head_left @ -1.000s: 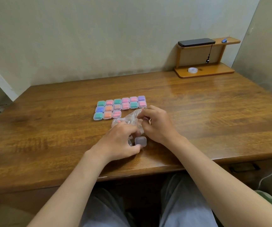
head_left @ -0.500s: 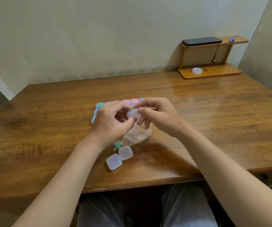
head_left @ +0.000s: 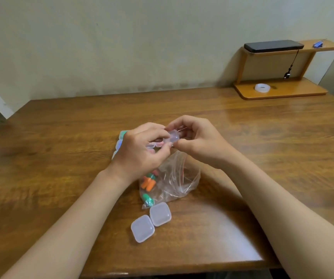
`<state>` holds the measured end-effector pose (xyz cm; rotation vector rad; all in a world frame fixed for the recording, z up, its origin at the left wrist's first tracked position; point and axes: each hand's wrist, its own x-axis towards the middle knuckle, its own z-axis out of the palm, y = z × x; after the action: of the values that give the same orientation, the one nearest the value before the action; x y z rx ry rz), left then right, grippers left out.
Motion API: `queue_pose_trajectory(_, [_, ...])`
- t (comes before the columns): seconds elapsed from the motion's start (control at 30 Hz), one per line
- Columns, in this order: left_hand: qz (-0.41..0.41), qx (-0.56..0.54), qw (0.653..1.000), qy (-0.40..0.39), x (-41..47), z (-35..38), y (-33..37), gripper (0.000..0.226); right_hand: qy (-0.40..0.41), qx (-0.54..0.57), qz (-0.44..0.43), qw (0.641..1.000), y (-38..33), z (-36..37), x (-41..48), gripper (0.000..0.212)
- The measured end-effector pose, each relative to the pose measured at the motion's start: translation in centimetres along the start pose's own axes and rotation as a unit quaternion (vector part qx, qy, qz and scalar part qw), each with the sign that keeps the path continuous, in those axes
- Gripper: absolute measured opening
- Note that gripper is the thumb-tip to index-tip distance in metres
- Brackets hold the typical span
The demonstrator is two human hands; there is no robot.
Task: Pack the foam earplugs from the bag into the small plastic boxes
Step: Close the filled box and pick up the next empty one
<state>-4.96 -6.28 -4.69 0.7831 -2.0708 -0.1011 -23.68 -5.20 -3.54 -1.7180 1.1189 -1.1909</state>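
Note:
My left hand (head_left: pixel 140 150) and my right hand (head_left: pixel 198 141) are raised above the table, both pinching one small clear plastic box (head_left: pixel 173 136) between their fingertips. Below them lies a clear plastic bag (head_left: pixel 174 178) holding orange and green foam earplugs (head_left: pixel 148 183). Two clear boxes (head_left: pixel 151 221) sit on the table just in front of the bag, touching each other. Filled boxes with coloured earplugs (head_left: pixel 122 137) stand in rows behind my left hand, mostly hidden by it.
The wooden table (head_left: pixel 61 168) has its front edge close to me. At the back right stands a small wooden shelf (head_left: pixel 278 91) with a roll of tape (head_left: pixel 262 88) below and a black phone (head_left: pixel 272 46) on top.
Both hands came up off the table with a small clear box held between them. The bag and two clear boxes now lie uncovered below.

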Motion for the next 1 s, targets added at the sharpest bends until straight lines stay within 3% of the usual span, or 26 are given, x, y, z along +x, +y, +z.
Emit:
queue_pose_trajectory(0.23, [0.043,0.017,0.997,0.069,-0.8,1.1,-0.5,0.013,-0.002,0.065,0.0,0.998,0.4,0.2,-0.2,0.03])
queue_pose_trajectory(0.47, [0.042,0.005,0.995,0.088,-1.1,1.3,0.0,0.01,-0.015,0.108,-0.001,0.994,0.1,0.2,-0.6,0.034])
queue_pose_trajectory(0.7, [-0.096,-0.09,0.977,0.169,-1.1,1.2,0.5,0.011,-0.052,0.11,-0.001,0.993,0.0,0.3,-1.2,0.061])
queue_pose_trajectory(0.87, [-0.188,-0.182,0.958,0.121,-1.4,1.0,0.8,0.018,-0.037,0.088,0.002,0.995,-0.1,0.2,-1.6,0.058])
queue_pose_trajectory(1.0, [-0.232,-0.264,0.934,0.071,-1.7,1.0,0.6,0.039,-0.031,0.071,-0.008,0.997,-0.1,0.0,-1.9,0.054])
